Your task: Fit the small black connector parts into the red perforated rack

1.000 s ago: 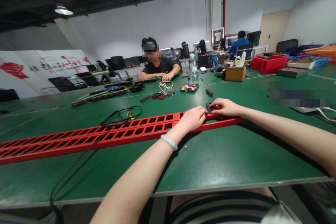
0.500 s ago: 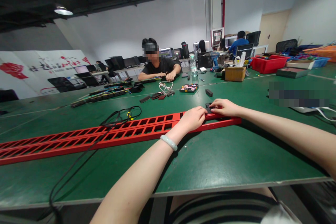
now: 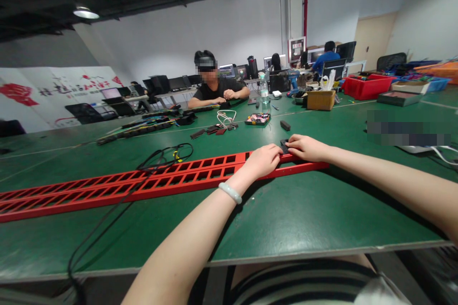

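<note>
Red rail: long flat metal strip [image 3: 171, 178] with rows of slanted rectangular cut-outs, lying across the green bench [image 3: 304, 209]; right end under both hands, same spot as a second ago.
Change: almost none; both hands stay on the rail end, view nudged up slightly; the far person's [image 3: 216, 86] hands have shifted on the bench.
Left hand: [image 3: 263, 161] curled, fingers bent down on the rail's top edge, tips just beside the black part; white bead bracelet [image 3: 231, 192] on the wrist.
Right hand: [image 3: 304, 147] fingers together, flat, pressing on the black part and rail; not a clear pinch.
Black part: [image 3: 284, 145] small, dark, blocky, mostly hidden between the two hands, sitting on the rail near its right end.
Cable: black, thin, looped [image 3: 164, 156] over the rail's middle, trailing off the near bench edge.
Containers: brown box [image 3: 321, 100] far right of centre, white bag-like stuff sticking out; red bin [image 3: 367, 86] behind it, contents not readable; small tray [image 3: 257, 119] with mixed coloured bits.
Other bits: second black block [image 3: 285, 125] loose on the bench beyond the hands; white cord coil [image 3: 225, 117] near the tray.
Bench surface: matte green, smooth, pale edge strip.
</note>
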`<state>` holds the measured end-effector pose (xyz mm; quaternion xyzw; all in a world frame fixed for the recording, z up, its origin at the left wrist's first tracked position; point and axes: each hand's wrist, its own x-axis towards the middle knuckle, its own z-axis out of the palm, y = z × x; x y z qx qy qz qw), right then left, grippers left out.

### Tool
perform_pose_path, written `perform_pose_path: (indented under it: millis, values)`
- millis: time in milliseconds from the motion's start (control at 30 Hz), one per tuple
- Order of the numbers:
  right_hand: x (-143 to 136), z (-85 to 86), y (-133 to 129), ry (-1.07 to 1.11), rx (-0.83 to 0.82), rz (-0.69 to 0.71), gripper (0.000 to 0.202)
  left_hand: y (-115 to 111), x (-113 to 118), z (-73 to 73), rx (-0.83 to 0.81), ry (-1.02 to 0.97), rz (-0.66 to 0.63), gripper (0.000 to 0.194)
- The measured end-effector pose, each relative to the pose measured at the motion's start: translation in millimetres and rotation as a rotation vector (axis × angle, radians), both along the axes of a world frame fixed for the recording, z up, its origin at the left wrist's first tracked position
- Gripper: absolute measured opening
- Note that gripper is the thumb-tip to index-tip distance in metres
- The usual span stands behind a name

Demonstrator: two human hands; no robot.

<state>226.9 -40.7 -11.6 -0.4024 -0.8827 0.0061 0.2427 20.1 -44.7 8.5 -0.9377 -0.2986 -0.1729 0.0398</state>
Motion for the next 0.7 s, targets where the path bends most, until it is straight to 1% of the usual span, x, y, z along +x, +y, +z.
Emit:
perform_pose_path:
  millis: [133,267,333,500,567,667,700]
  values:
    - [-2.0,1.6,-3.2,-0.086,0.023,-0.01,0.033,0.0,-0.1,0.0,0.003,0.001,-0.001,0.023]
    - [-3.6,2.6,-3.1,-0.191,-0.003,-0.082,0.035,0.2,-0.7,-0.5,0.004,0.001,-0.012,0.023]
    - [-3.6,2.1,-3.1,-0.187,-0.011,-0.098,0.034,0.3,-0.9,-1.0,-0.001,0.001,-0.01,0.023]
    - [-3.5,-0.8,-5.8,-0.08,0.035,-0.056,0.032,0.3,-2.1,-1.9,-0.021,-0.063,-0.012,0.024]
    - [-4.6,-1.3,-7.6,-0.073,0.072,-0.069,0.034,0.4,-3.0,-1.4,-0.017,-0.13,-0.02,0.031]
    - [-7.0,-1.0,-10.3,-0.079,0.139,-0.089,0.039,1.8,-4.7,-1.3,0.007,-0.219,-0.035,0.049]
    - [-7.7,-0.6,-11.2,-0.085,0.168,-0.09,0.04,2.8,-5.2,-1.7,0.013,-0.237,-0.035,0.051]
